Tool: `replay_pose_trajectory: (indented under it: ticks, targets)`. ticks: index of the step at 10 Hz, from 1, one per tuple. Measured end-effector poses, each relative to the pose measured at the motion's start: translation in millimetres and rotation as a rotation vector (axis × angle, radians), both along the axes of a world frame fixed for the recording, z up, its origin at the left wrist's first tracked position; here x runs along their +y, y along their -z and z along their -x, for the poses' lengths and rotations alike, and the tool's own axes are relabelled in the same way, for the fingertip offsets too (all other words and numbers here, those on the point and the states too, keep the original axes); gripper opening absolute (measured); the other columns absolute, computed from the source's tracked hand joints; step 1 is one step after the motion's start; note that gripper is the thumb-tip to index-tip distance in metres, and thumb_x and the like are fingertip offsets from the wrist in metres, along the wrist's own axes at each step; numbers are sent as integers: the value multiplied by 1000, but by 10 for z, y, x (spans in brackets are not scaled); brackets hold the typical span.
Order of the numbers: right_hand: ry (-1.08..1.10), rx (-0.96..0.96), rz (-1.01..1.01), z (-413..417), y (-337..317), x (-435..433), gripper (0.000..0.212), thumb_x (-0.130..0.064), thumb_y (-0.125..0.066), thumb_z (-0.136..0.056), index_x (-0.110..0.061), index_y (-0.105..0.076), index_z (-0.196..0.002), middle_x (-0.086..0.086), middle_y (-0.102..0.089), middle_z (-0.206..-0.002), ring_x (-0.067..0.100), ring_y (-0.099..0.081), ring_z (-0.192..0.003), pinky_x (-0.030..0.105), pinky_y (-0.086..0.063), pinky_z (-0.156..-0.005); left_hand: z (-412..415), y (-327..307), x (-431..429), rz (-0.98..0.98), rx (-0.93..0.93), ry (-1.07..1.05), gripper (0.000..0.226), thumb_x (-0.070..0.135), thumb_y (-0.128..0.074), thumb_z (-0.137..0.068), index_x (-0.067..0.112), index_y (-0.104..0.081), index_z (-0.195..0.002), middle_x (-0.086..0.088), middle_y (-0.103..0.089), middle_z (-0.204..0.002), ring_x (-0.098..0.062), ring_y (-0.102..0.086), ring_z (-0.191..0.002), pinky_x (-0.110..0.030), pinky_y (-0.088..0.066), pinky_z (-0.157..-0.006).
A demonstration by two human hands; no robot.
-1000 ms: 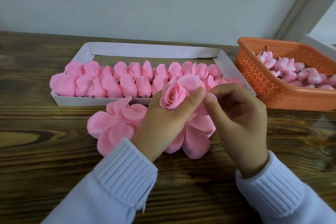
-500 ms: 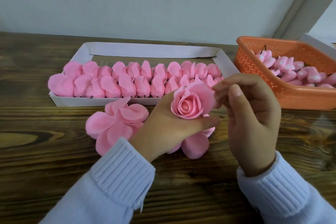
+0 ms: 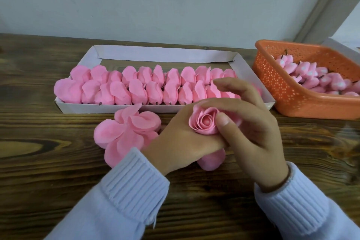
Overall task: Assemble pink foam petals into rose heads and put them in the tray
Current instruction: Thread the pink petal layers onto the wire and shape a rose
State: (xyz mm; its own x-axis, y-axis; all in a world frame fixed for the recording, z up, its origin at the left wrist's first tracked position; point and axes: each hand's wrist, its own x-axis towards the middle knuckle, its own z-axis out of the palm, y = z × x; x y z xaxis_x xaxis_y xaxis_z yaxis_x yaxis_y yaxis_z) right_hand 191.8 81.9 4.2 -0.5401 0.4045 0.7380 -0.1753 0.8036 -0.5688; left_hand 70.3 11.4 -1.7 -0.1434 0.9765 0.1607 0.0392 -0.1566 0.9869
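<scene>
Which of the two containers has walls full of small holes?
The orange basket on the right; the white tray beside it has plain solid walls.

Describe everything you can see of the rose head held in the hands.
The rose head is pale pink, of thin foam-like petals wrapped in a spiral round a small rounded centre. It faces up toward the camera, above the wooden table, in front of the white tray. The left hand cups it from below; the right hand pinches its right side between thumb and finger.
</scene>
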Motion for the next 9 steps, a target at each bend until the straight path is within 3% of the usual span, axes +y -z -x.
replay_pose_trajectory:
  ticks: [1,2,3,4,5,6,7,8,9]
  targets:
    - [-43,32,139,5,37,29,31,-19,-46,-91,-17,-53,-121,10,-54,-125,19,-51,-121,30,-41,-99,-9,-38,8,-85,25,18,39,-7,-74,-75,26,-58,-88,25,-66,-71,12,-61,-71,-4,-46,-65]
    - [-150,162,551,27,36,29,29,-23,-38,-96,-14,-52,-121,10,-61,-119,23,-57,-114,37,-46,-95,-36,-90,16,-211,6,-28,21,3,-74,-75,21,-66,-81,9,-64,-73,-2,-62,-73,-18,-52,-70]
    - [-112,125,788,37,74,101,23,-16,-40,-94,-11,-61,-102,4,-69,-100,20,-64,-97,30,-51,-82,-50,-74,39,-243,-101,-62,15,9,-71,-73,19,-66,-82,7,-65,-75,-8,-64,-76,-24,-52,-71]
    - [-150,-36,933,48,94,97,23,-19,-47,-89,-3,-64,-89,28,-61,-86,29,-55,-82,39,-45,-75,-53,-77,48,-244,-303,-27,24,5,-73,-71,26,-73,-81,1,-69,-77,-12,-68,-77,-25,-56,-70]
    - [-260,-159,935,67,87,31,26,-21,-50,-88,-5,-65,-74,7,-59,-60,16,-52,-56,21,-42,-53,-59,-78,38,-220,-283,-40,16,28,-76,-67,32,-74,-82,-22,-67,-79,-34,-67,-72,-43,-56,-62]
    - [-342,-132,993,82,67,5,27,-17,-49,-88,-13,-63,-65,0,-55,-56,10,-44,-46,16,-33,-43,-61,-80,45,-216,-308,-77,13,34,-73,-66,28,-72,-77,-18,-61,-70,-19,-56,-47,-32,-52,-46]
    - [-397,-104,1113,81,67,13,27,-16,-49,-86,-11,-60,-62,6,-53,-57,10,-42,-43,15,-33,-40,-56,-74,58,-264,-325,-102,8,29,-73,-67,22,-69,-69,-12,-54,-54,-15,-48,-39,-24,-46,-39]
    - [-459,-119,1182,76,62,5,24,-17,-49,-85,-7,-53,-64,11,-52,-58,11,-42,-43,15,-34,-39,-22,-48,73,-308,-293,-112,27,37,-81,-64,17,-64,-72,-31,-49,-64,-22,-43,-40,-23,-41,-40]
    - [-467,-122,1204,79,83,12,21,-17,-48,-86,-5,-50,-69,11,-54,-59,11,-44,-42,15,-34,-39,-9,-65,69,-319,-304,-75,43,58,-79,-61,20,-63,-73,-33,-49,-68,-20,-43,-40,-21,-38,-37]
